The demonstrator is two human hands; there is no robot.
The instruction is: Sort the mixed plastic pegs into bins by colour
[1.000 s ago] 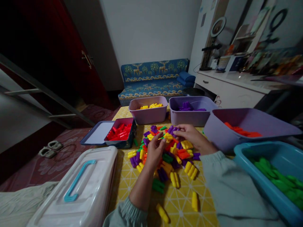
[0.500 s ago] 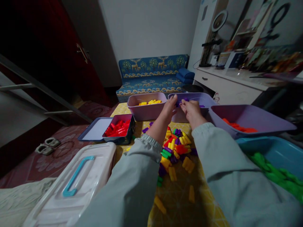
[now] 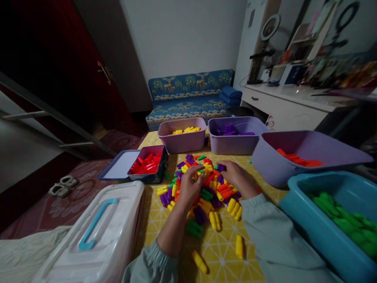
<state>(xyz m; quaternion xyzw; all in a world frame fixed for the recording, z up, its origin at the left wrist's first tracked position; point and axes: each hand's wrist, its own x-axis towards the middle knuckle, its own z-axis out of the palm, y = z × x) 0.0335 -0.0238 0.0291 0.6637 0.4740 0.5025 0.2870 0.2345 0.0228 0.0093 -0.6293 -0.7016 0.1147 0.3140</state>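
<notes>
A heap of small plastic pegs (image 3: pixel 203 188) in yellow, purple, red, orange and green lies on the yellow patterned tablecloth (image 3: pixel 224 255). My left hand (image 3: pixel 189 185) rests on the heap's left side, fingers curled down onto the pegs. My right hand (image 3: pixel 234 177) lies on the heap's right side, fingers bent among purple and orange pegs. What either hand grips is hidden by the fingers. Beyond the heap stand a bin with yellow pegs (image 3: pixel 182 140) and a bin with purple pegs (image 3: pixel 235 144).
A tin of red pegs (image 3: pixel 149 177) sits at the left with its lid beside it. A tilted lilac bin with orange pegs (image 3: pixel 273 165) and a blue bin of green pegs (image 3: pixel 312 228) stand at the right. A white lidded case (image 3: pixel 97 236) lies at the near left.
Both hands reached out to the purple bin half a second ago and have come back to the heap of pegs.
</notes>
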